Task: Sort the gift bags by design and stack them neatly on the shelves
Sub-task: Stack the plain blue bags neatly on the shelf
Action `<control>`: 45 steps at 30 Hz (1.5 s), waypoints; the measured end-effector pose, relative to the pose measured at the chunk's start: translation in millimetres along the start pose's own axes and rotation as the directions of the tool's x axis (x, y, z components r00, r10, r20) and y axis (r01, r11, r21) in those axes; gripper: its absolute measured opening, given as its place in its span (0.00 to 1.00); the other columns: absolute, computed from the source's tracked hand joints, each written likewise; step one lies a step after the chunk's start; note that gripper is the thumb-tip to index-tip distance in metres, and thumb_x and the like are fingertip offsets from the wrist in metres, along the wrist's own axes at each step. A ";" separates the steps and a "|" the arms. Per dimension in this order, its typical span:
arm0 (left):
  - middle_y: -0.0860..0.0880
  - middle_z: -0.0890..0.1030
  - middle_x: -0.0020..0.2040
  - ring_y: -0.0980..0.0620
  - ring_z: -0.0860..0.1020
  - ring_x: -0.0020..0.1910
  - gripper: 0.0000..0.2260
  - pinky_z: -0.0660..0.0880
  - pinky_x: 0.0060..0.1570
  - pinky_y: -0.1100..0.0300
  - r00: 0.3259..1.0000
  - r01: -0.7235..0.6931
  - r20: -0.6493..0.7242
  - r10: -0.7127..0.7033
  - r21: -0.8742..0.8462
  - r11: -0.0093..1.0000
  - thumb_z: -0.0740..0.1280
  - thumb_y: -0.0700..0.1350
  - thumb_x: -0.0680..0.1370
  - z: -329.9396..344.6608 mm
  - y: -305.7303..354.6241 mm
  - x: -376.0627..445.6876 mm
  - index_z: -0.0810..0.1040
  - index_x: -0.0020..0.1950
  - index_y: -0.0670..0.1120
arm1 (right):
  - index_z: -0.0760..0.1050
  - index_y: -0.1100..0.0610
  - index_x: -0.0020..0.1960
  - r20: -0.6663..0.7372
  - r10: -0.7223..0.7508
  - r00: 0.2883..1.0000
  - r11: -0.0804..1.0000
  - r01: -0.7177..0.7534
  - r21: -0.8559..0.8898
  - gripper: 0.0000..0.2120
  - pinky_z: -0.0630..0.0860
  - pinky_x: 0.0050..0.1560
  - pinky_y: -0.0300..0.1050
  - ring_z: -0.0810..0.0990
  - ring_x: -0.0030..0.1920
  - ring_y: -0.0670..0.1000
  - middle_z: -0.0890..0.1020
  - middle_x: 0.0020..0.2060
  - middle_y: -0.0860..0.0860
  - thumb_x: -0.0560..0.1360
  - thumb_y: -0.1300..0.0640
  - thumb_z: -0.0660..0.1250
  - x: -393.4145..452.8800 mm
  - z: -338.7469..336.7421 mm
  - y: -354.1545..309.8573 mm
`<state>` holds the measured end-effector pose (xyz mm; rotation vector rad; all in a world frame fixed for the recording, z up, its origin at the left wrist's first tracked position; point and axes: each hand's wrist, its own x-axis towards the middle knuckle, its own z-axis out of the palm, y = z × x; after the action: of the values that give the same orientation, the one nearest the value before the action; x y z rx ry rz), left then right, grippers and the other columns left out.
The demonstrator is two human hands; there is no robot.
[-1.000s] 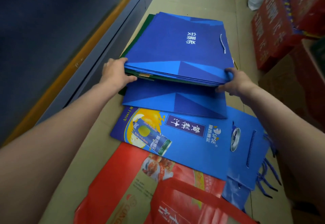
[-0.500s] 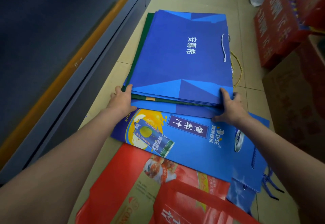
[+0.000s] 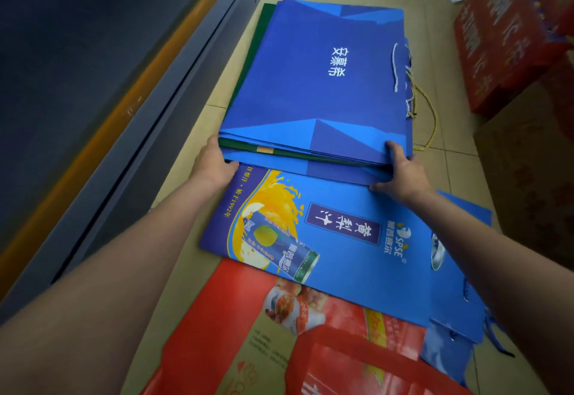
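- Two hands met the near edge of a flat stack of blue paper gift bags [image 3: 313,84] on the tiled floor [image 3: 192,118], beside the grey shelf [image 3: 93,84].
- Left hand [image 3: 214,165] pressed its left corner, fingers hidden; grasp unclear.
- Right hand [image 3: 402,174] pinched the right corner, thumb on top.
- Nearer lay a blue juice-print bag [image 3: 341,239] and a red bag [image 3: 248,332].

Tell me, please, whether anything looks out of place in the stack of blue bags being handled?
Yes: a dark green bag sits inside the blue stack, its edge sticking out on the left, a different design mixed in.
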<state>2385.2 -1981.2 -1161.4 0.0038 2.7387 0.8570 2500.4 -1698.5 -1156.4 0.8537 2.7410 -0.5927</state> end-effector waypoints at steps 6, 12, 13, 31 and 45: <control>0.41 0.66 0.71 0.40 0.71 0.64 0.32 0.69 0.56 0.54 0.982 0.069 0.172 -0.073 0.030 0.997 0.63 0.42 0.79 17.3 8.6 -32.9 0.47 0.77 0.48 | 0.42 0.51 0.76 0.007 0.031 0.999 0.999 -0.031 -0.022 0.47 0.69 0.62 0.59 0.71 0.59 0.65 0.65 0.63 0.64 0.71 0.52 0.72 -9.9 -2.5 2.0; 0.44 0.80 0.55 0.44 0.79 0.55 0.13 0.73 0.52 0.57 0.887 -0.217 0.461 0.023 0.372 0.903 0.65 0.43 0.76 5.2 -0.2 -69.2 0.75 0.59 0.43 | 0.40 0.53 0.76 0.085 0.016 0.996 0.986 -0.002 -0.164 0.46 0.70 0.58 0.57 0.74 0.54 0.64 0.62 0.65 0.62 0.72 0.49 0.69 -60.1 1.4 11.0; 0.43 0.80 0.56 0.44 0.78 0.55 0.13 0.73 0.53 0.57 0.889 -0.214 0.458 0.005 0.406 0.889 0.65 0.44 0.76 1.7 -2.1 -73.1 0.76 0.59 0.43 | 0.40 0.53 0.76 0.104 0.011 0.994 0.985 0.007 -0.170 0.46 0.70 0.59 0.57 0.74 0.55 0.64 0.62 0.65 0.62 0.72 0.49 0.69 -68.1 2.0 15.3; 0.46 0.34 0.76 0.36 0.37 0.74 0.43 0.46 0.70 0.38 0.933 -0.358 0.209 0.293 0.619 0.699 0.66 0.55 0.76 29.2 18.4 -33.9 0.34 0.74 0.60 | 0.55 0.56 0.73 0.114 0.341 0.933 0.724 -0.338 0.601 0.58 0.66 0.66 0.59 0.66 0.67 0.61 0.67 0.69 0.56 0.53 0.27 0.70 15.6 -5.7 -1.8; 0.49 0.40 0.77 0.42 0.46 0.76 0.41 0.50 0.71 0.40 0.922 -0.386 0.238 0.304 0.576 0.720 0.67 0.54 0.75 46.9 20.6 -32.7 0.39 0.75 0.62 | 0.55 0.54 0.73 0.015 0.215 0.976 0.628 -0.150 0.764 0.56 0.68 0.66 0.53 0.71 0.66 0.56 0.71 0.67 0.53 0.53 0.43 0.80 20.3 1.1 -51.2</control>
<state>2427.1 -1940.6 -1178.5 0.6978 2.7951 -0.0219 2454.3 -1727.4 -1147.7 1.3145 2.3536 -1.7743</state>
